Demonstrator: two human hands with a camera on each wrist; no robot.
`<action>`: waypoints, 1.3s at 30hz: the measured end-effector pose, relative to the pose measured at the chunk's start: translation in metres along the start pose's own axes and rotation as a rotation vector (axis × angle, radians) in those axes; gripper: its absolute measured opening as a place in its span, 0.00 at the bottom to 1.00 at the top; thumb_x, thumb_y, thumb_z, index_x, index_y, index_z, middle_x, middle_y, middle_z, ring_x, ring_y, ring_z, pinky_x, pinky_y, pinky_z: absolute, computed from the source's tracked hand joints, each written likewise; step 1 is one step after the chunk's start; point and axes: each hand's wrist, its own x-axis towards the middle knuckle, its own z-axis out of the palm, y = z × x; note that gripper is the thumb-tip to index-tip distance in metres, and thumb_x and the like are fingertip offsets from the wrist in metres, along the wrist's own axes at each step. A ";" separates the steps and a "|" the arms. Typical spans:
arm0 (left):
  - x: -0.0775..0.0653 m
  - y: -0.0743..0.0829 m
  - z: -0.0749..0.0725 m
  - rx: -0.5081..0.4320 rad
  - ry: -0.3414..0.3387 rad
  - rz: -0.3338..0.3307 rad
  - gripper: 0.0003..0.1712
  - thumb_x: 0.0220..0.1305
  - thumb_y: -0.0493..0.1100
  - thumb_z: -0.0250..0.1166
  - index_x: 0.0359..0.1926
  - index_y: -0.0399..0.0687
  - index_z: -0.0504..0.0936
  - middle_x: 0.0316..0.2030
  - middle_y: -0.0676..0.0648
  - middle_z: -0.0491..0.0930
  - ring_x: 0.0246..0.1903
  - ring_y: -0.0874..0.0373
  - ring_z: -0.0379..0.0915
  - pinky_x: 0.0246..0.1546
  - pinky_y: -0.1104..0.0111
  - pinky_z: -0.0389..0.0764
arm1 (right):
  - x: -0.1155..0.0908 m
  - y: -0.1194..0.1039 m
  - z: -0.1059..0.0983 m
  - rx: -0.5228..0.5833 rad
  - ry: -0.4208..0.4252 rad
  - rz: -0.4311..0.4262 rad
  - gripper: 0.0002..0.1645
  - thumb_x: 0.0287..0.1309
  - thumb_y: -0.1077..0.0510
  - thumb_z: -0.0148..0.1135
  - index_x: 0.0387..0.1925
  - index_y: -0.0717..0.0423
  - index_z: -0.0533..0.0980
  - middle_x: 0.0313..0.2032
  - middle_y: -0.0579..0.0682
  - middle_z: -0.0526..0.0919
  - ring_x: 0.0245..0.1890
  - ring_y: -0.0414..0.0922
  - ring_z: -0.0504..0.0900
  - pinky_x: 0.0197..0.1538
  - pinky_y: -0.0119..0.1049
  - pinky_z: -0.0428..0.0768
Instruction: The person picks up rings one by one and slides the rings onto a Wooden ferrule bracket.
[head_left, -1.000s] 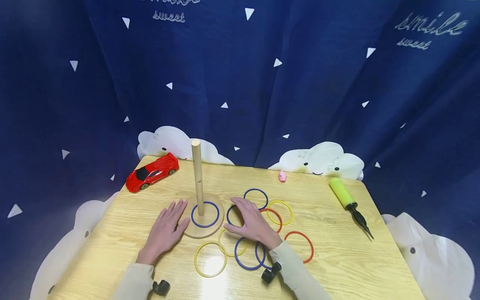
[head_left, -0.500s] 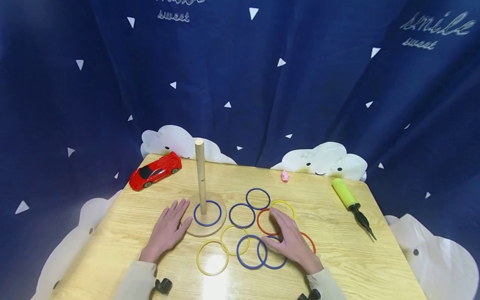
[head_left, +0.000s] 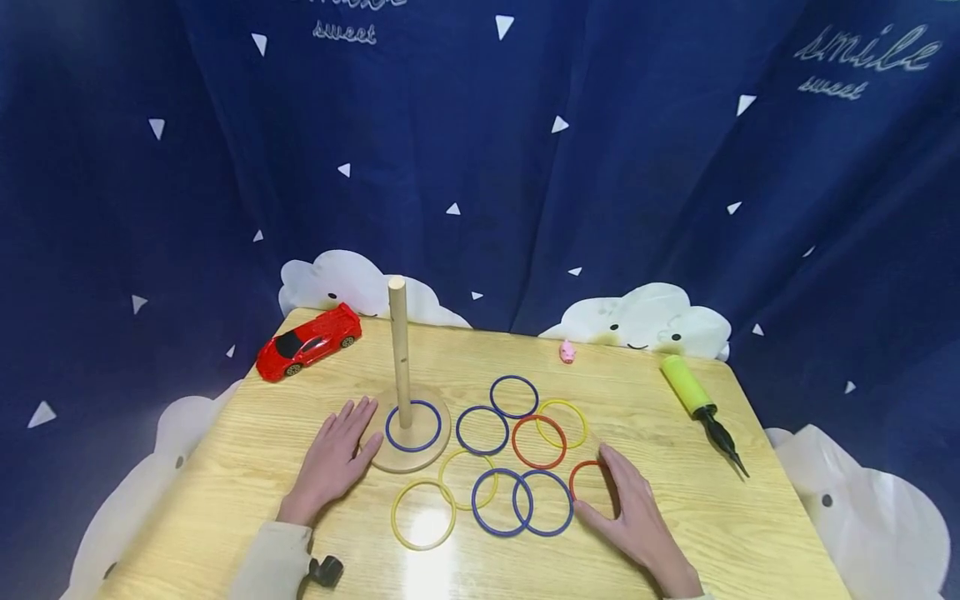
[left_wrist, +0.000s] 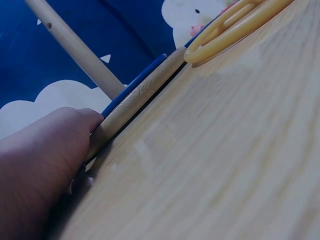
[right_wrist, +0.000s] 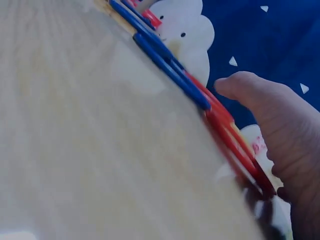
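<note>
My left hand [head_left: 333, 458] lies flat with straight fingers on the left edge of a round wooden base [head_left: 442, 442]; its thumb touches the rim in the left wrist view. From the base rises a wooden post [head_left: 400, 350], with one blue ring [head_left: 413, 451] lying around its foot. My right hand [head_left: 637, 521] is over the rightmost red ring [head_left: 572, 482], thumb and fingers spread to either side and nothing gripped. The hand hides the ring's right part in the head view. In the right wrist view, the thumb [right_wrist: 245, 87] stands apart from the red ring [right_wrist: 235, 140].
Several loose rings lie mid-table, some overlapping: a second red ring [head_left: 539, 467], yellow rings [head_left: 393, 517] and blue rings [head_left: 474, 500]. A red toy car [head_left: 309, 342] sits back left, a pink pig figure [head_left: 567, 352] at the back, a green hand pump [head_left: 686, 385] at right.
My right hand has moved right and toward me, from beside the base across the loose rings to the rightmost red ring. My left hand has stayed on the base.
</note>
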 end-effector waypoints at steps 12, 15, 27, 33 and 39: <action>-0.002 -0.003 0.004 -0.005 -0.009 -0.020 0.39 0.80 0.62 0.51 0.82 0.48 0.60 0.80 0.43 0.58 0.80 0.40 0.48 0.78 0.42 0.47 | -0.015 0.012 -0.007 -0.091 -0.017 0.081 0.60 0.44 0.30 0.81 0.70 0.61 0.72 0.70 0.57 0.71 0.69 0.60 0.67 0.63 0.64 0.64; -0.003 -0.003 0.004 -0.003 -0.003 -0.017 0.39 0.80 0.62 0.52 0.81 0.48 0.61 0.80 0.43 0.59 0.80 0.40 0.49 0.78 0.42 0.48 | -0.016 0.013 -0.005 -0.087 -0.001 0.088 0.58 0.43 0.30 0.82 0.68 0.60 0.74 0.68 0.56 0.72 0.67 0.60 0.68 0.63 0.63 0.65; -0.002 -0.001 0.003 0.002 0.001 -0.018 0.39 0.80 0.62 0.52 0.81 0.48 0.61 0.80 0.43 0.59 0.80 0.40 0.49 0.78 0.42 0.48 | -0.014 0.013 -0.003 -0.115 0.144 0.046 0.51 0.28 0.32 0.88 0.51 0.58 0.81 0.52 0.53 0.79 0.54 0.52 0.75 0.52 0.51 0.70; -0.001 0.000 0.003 -0.005 -0.001 -0.024 0.39 0.80 0.62 0.53 0.81 0.48 0.61 0.80 0.43 0.59 0.80 0.40 0.49 0.78 0.42 0.48 | -0.014 0.014 -0.004 -0.098 0.164 0.036 0.50 0.26 0.34 0.89 0.50 0.58 0.82 0.52 0.52 0.80 0.54 0.52 0.76 0.53 0.46 0.68; 0.001 0.002 0.002 -0.006 -0.001 -0.025 0.39 0.80 0.61 0.53 0.81 0.48 0.61 0.80 0.43 0.59 0.80 0.39 0.49 0.78 0.42 0.48 | -0.014 0.014 -0.004 -0.079 0.174 0.021 0.50 0.27 0.38 0.90 0.52 0.59 0.81 0.52 0.53 0.81 0.55 0.52 0.75 0.55 0.43 0.66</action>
